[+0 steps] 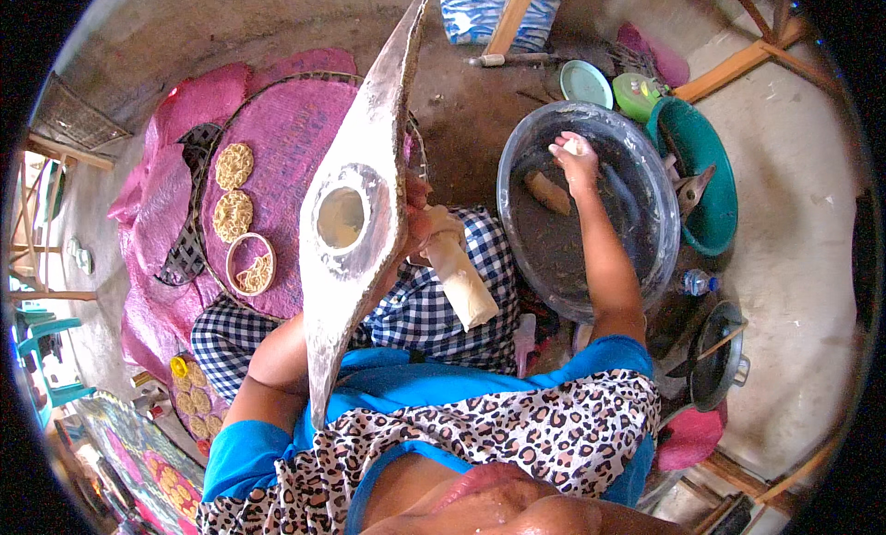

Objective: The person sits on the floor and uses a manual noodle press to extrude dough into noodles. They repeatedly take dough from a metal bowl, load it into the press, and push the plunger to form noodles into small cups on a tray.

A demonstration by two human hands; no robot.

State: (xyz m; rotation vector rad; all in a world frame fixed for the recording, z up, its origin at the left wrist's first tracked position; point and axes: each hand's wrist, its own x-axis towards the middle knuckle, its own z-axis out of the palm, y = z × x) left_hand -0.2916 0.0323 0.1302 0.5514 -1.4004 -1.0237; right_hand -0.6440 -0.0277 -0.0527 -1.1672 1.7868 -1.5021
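Note:
My left hand (417,223) is closed around a long, pointed wooden press (355,157), held up before my chest. Its wide middle has a round opening (341,219), with pale residue around the rim. Next to that hand, a pale, dough-smeared cylinder (463,286) slants over my checked cloth; its far end is hidden behind the hand. My right hand (578,161) is over the dark basin (506,203), its fingers closed on a small lump of pale dough (574,146). A brownish elongated piece (548,193) lies in the basin beside it.
At left, a round tray covered with pink sheeting (295,129) bears coiled strands (233,216) and a small round ring or bowl (251,264) with more strands. Right of the basin stand a green tub (715,138), a plastic bottle (699,282) and a dark pan (716,355).

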